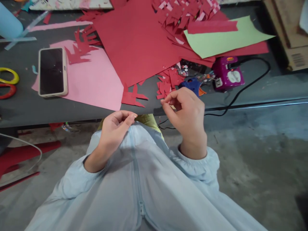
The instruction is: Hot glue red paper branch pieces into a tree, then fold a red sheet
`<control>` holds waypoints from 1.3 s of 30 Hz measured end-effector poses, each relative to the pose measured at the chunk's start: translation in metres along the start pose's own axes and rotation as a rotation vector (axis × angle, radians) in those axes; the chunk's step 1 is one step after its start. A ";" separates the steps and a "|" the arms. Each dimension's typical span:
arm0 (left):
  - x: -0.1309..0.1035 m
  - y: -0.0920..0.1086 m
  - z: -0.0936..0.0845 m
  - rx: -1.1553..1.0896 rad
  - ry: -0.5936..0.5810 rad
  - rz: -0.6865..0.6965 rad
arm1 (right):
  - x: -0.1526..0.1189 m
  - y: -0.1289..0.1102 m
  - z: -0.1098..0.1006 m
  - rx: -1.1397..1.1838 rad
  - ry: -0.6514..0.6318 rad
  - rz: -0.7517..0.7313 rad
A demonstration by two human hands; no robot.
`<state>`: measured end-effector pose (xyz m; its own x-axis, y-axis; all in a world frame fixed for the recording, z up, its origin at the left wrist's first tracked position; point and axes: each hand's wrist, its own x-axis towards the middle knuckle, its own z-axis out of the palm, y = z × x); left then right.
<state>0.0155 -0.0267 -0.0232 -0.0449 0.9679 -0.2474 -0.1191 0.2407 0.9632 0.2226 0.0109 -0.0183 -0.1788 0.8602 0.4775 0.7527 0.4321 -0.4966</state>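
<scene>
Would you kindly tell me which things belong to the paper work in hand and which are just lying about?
Probably the job's:
slotted red paper cutout
small red paper pieces

Probably lying about:
black-screened rectangular phone
brown cardboard box

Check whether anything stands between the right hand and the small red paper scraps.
Nothing visible does: the right hand is at the near edge of the red paper scraps. The blue tool lies to their right, not between.
</scene>
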 end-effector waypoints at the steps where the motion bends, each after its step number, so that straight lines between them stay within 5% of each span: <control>1: 0.000 0.000 0.000 -0.002 -0.004 0.001 | 0.000 0.002 -0.001 -0.007 -0.002 0.019; 11: 0.003 0.003 0.003 -0.048 -0.013 -0.051 | -0.002 0.008 -0.002 -0.096 -0.001 0.031; 20: 0.005 0.007 0.005 -0.166 -0.073 -0.116 | -0.003 -0.032 0.012 0.216 -0.032 -0.258; 39: 0.000 0.006 -0.003 -0.147 0.009 -0.038 | 0.002 -0.041 0.022 0.297 -0.048 -0.223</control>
<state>0.0122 -0.0260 -0.0180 -0.0460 0.9573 -0.2854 -0.2648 0.2638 0.9275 0.1777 0.0007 -0.0134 -0.3524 0.7447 0.5667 0.4763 0.6640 -0.5764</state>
